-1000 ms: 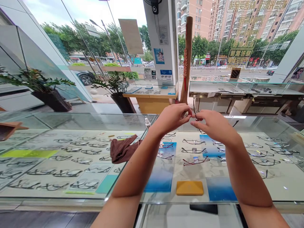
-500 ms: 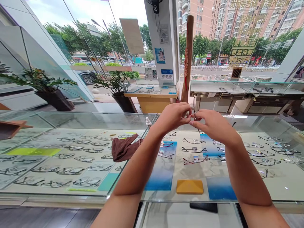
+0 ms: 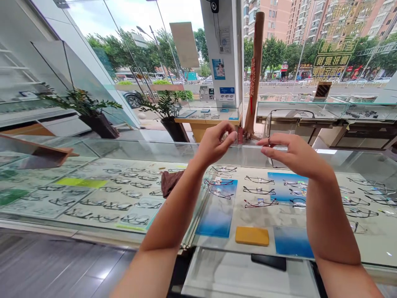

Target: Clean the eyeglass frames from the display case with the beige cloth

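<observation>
Both my hands are raised over a glass display counter (image 3: 173, 151) filled with rows of eyeglass frames (image 3: 259, 191). My right hand (image 3: 293, 155) pinches a thin dark-rimmed pair of glasses (image 3: 290, 111) between thumb and forefinger, and the frame stands up above the fingers. About a hand's width to its left, my left hand (image 3: 215, 142) is curled in a pinch. Something small and pale shows at its fingertips, too small to name. A brown cloth (image 3: 170, 181) lies on the counter glass just left of my left forearm.
Inside the case lie blue mats (image 3: 217, 211) and a yellow pad (image 3: 252, 236); a black flat object (image 3: 268, 262) sits on the shelf below. A carved wooden post (image 3: 256, 74), potted plants (image 3: 93, 111) and further glass counters (image 3: 325, 108) stand behind, by the shop window.
My hands were touching at the glasses; they have drawn apart, the right keeping the frame. The view has shifted left and back, showing more floor.
</observation>
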Demonstrator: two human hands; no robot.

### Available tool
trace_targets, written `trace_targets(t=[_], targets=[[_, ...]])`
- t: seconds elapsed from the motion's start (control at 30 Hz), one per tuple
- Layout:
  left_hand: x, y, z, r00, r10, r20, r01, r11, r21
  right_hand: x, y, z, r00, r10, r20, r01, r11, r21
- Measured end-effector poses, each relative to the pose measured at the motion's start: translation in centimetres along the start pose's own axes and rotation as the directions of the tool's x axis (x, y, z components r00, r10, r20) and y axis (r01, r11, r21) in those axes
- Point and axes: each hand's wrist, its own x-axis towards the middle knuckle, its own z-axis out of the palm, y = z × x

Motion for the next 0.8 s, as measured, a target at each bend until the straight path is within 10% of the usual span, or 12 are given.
trace_targets(t=[0.17, 0.27, 0.5, 0.8], targets=[[-3.7, -5.3, -2.9, 0.933, -0.36, -0.018, 0.358, 0.919, 0.166, 0.4, 0.0, 0.4, 0.998, -0.037, 0.043, 0.036, 0.999, 0.023], [-6.2, -9.0, -3.4, 0.758, -0.635, -0.148, 0.638, 0.675, 0.371, 0.7, 0.2, 0.6, 0.997, -0.054, 0.059, 0.053, 0.998, 0.023], [-10.5, -14.0, -2.0, 0.521, -0.843, -0.137, 0.792, 0.416, 0.447, 0.9, 0.4, 1.1, 0.998, -0.044, 0.04, 0.043, 0.999, 0.025], [-8.3, -15.6, 0.5, 0.587, -0.803, -0.107, 0.751, 0.489, 0.443, 1.3, 0.5, 1.4, 0.999, -0.027, 0.017, 0.026, 0.998, 0.054]])
